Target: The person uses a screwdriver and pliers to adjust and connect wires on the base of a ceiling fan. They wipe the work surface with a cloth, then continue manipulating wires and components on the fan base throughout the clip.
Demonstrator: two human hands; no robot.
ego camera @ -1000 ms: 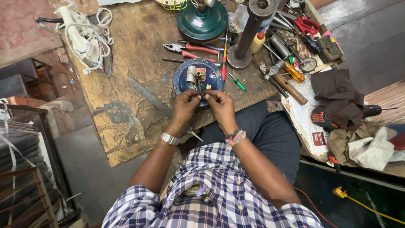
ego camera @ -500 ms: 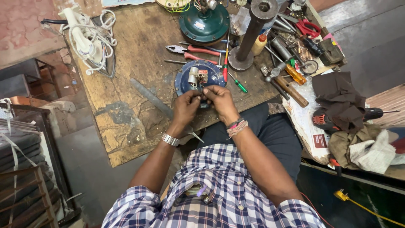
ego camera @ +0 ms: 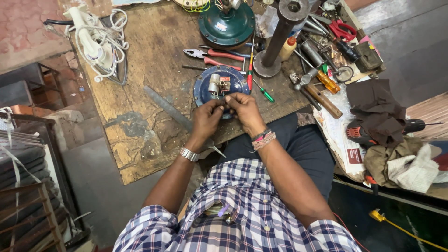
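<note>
A round blue motor plate (ego camera: pixel 203 89) with a silver capacitor and small parts on it lies on the worn wooden workbench (ego camera: pixel 140 70). My left hand (ego camera: pixel 207 119) and my right hand (ego camera: pixel 243 109) meet at the plate's near edge, fingertips pinched together on thin wires from the plate. A metal watch is on my left wrist, bands on my right. What sits exactly between the fingertips is hidden.
Red-handled pliers (ego camera: pixel 214 56) and a green-handled screwdriver (ego camera: pixel 261 91) lie beside the plate. A green motor housing (ego camera: pixel 227 25) and a steel pipe stand (ego camera: pixel 275 42) are behind. A white iron (ego camera: pixel 93 42) sits far left. Tools, a drill (ego camera: pixel 364 133) and rags crowd the right.
The hands have stayed together at the plate's near edge with only small finger movements. The view has shifted slightly.
</note>
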